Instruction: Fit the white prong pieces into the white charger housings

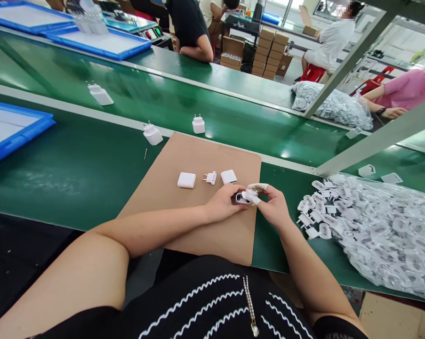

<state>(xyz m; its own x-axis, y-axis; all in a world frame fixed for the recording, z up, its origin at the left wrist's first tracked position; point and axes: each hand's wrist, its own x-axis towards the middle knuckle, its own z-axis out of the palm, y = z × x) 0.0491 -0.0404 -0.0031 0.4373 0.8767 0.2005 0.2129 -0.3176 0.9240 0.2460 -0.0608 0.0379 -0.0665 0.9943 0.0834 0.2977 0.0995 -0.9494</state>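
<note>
My left hand (222,203) is closed around a white charger housing (241,198), whose open end with a dark inside faces me. White covers wrap the thumb and a finger of my right hand (275,203), which pinches a small white plug part (250,193) against that open end. How far the two parts are joined is hidden by my fingers. Just beyond my hands, on a brown cardboard sheet (198,221), lie a white housing (228,176), a loose two-pin plug part (210,178) and another white housing (186,180).
A plastic bag (392,230) spills several white plug parts on the right. Chargers with pins (152,133) stand by the belt (233,127). A metal post (367,136) slants up at right; a blue-rimmed tray (18,129) lies left. Other people sit across the line.
</note>
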